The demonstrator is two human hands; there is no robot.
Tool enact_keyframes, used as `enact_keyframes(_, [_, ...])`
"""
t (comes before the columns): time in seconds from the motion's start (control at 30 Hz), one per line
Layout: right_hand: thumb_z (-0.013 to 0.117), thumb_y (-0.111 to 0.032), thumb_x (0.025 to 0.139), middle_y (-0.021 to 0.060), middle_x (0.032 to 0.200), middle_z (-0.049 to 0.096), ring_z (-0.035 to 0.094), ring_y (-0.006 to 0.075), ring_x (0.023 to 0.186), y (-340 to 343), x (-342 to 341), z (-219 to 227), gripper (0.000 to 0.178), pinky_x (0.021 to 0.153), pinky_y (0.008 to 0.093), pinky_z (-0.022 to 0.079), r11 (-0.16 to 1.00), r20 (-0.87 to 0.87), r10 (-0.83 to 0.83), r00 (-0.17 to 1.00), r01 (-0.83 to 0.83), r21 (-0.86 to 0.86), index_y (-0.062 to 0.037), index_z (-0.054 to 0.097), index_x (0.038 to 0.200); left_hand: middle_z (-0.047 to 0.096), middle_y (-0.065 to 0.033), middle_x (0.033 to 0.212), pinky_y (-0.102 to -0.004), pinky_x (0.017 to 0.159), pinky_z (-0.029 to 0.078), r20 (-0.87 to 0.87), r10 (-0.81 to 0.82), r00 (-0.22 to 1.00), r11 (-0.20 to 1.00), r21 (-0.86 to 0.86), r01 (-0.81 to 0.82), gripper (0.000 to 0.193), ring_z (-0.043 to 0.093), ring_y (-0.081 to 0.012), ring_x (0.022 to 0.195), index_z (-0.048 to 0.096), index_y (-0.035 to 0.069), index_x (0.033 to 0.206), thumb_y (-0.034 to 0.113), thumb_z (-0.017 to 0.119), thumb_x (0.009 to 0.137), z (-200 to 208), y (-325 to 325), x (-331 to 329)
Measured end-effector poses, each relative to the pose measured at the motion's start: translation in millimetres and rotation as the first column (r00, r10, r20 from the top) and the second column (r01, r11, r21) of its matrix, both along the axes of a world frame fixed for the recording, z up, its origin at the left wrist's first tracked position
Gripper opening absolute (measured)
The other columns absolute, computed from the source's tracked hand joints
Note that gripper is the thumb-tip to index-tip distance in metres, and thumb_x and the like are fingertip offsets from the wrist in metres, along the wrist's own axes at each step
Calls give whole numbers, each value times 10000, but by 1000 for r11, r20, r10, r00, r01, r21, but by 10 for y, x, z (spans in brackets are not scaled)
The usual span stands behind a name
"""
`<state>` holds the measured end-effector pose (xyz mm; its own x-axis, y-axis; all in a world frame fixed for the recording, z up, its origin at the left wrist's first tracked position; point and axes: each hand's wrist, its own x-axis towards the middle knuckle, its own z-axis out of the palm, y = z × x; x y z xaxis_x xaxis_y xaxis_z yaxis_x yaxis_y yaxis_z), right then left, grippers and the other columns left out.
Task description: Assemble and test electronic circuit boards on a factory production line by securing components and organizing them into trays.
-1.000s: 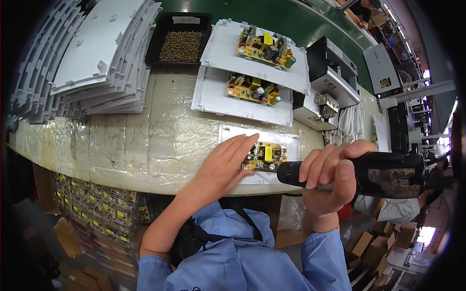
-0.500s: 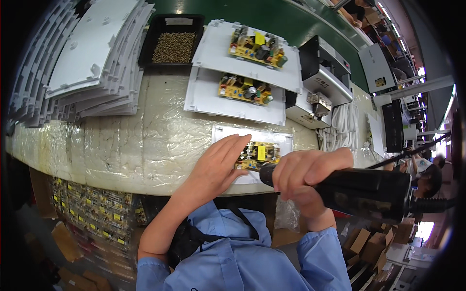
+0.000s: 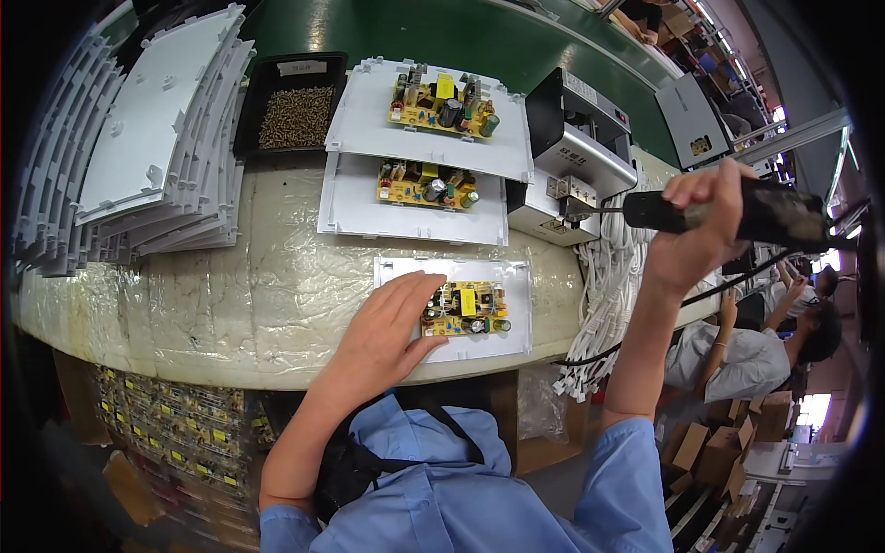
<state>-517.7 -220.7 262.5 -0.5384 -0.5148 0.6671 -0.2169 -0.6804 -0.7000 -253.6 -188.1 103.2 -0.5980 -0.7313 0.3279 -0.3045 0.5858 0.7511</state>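
Note:
My left hand (image 3: 383, 334) rests at the left end of a yellow circuit board (image 3: 466, 309), gripping it with the fingers at its upper edge and the thumb at its lower edge. The board lies on a white plastic panel (image 3: 516, 318) near the table's front edge. Over to the right, my right hand (image 3: 696, 226) is closed round a black electric screwdriver (image 3: 774, 214). Its bit points left and reaches the metal outlet of a silver-and-black screw feeder (image 3: 599, 157). Whether a screw sits on the bit is too small to tell.
Two more white panels bearing circuit boards (image 3: 442, 103) lie behind. At the left are stacked white panels (image 3: 152, 120) and a black tray (image 3: 241, 138) of brass-coloured screws. White cables (image 3: 608, 286) are bundled at the right. Packed boards (image 3: 171, 419) stand below the table; people sit further right.
My right hand has lifted the electric screwdriver away from the circuit board and carried it right and back to the screw feeder. My left hand stays on the board.

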Motion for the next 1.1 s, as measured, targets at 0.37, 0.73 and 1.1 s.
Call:
enact_keyframes(0.37, [514, -118, 960, -15, 641, 391, 389, 86, 463, 327, 456, -124, 80, 438, 259, 397, 975, 98, 150, 984, -164, 151, -62, 460, 939, 555, -171, 1263, -448, 1048, 405, -7, -166, 986, 983, 73, 166, 613, 510, -376, 1210, 505, 26, 1276, 222, 801, 777, 44, -29, 57])
enact_keyframes(0.73, [593, -196, 970, 41, 582, 444, 461, 141, 468, 494, 608, -397, 291, 493, 322, 475, 831, 91, 447, 890, -450, 325, -75, 356, 1086, 552, -170, 1255, -450, 1041, 404, 27, -175, 984, 981, 87, 172, 605, 509, -372, 1208, 504, 26, 1278, 218, 793, 783, 45, -17, 51])
enact_keyframes(1.1, [712, -101, 894, 66, 649, 539, 531, 184, 514, 565, 672, -418, 341, 541, 372, 509, 786, 173, 481, 859, -511, 347, -82, 395, 1020, 532, -188, 1265, -449, 1049, 403, 31, -212, 977, 974, 94, 208, 610, 497, -373, 1219, 467, -1, 1334, 209, 731, 825, 18, -27, 73])
